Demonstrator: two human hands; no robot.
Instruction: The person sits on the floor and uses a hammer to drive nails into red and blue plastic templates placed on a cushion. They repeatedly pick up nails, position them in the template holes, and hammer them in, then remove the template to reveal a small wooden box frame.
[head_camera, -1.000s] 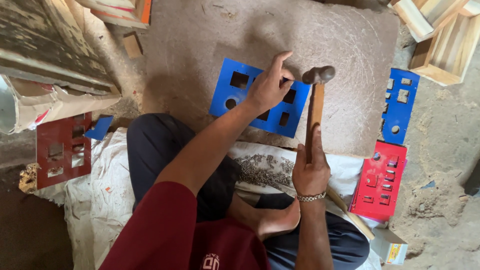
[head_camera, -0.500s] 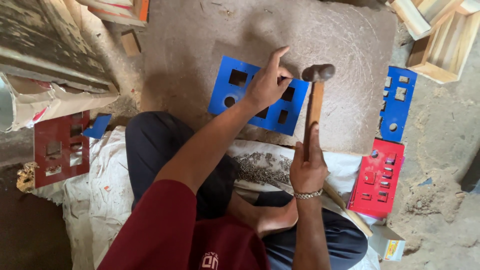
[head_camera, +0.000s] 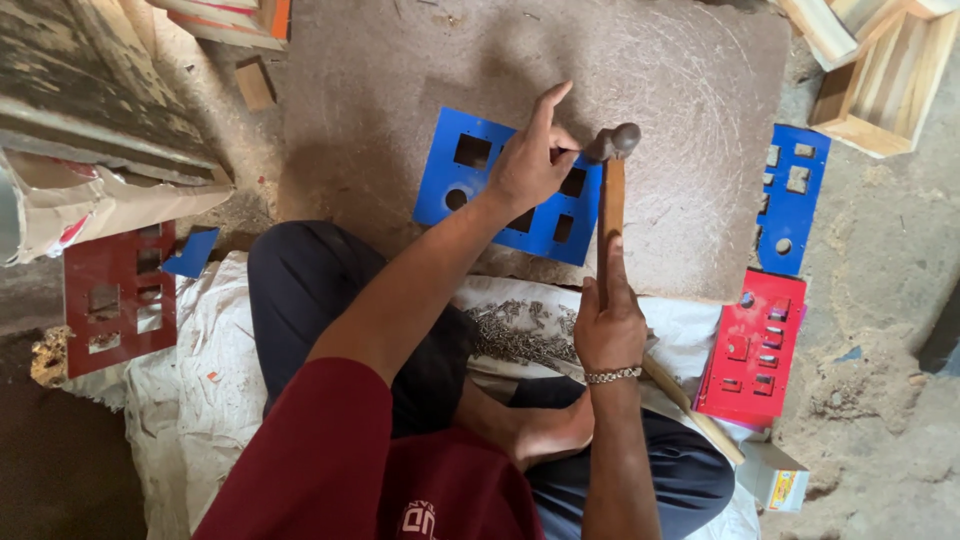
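Right hand (head_camera: 608, 330) is gripping the hammer (head_camera: 610, 190) handle, fully closed. Left hand (head_camera: 530, 165), at 11 o'clock, is pinching something small, unidentifiable, on the blue cut-out panel (head_camera: 480, 190).

Bare board (head_camera: 680, 90) beyond the hammer (head_camera: 611, 190)

Small white-and-yellow carton (head_camera: 778, 482) beside red panel (head_camera: 755, 350), lower right

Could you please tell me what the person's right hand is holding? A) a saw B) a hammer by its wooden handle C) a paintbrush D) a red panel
B: the right hand grips the wooden handle of a hammer, its head beside the left hand on the blue panel.
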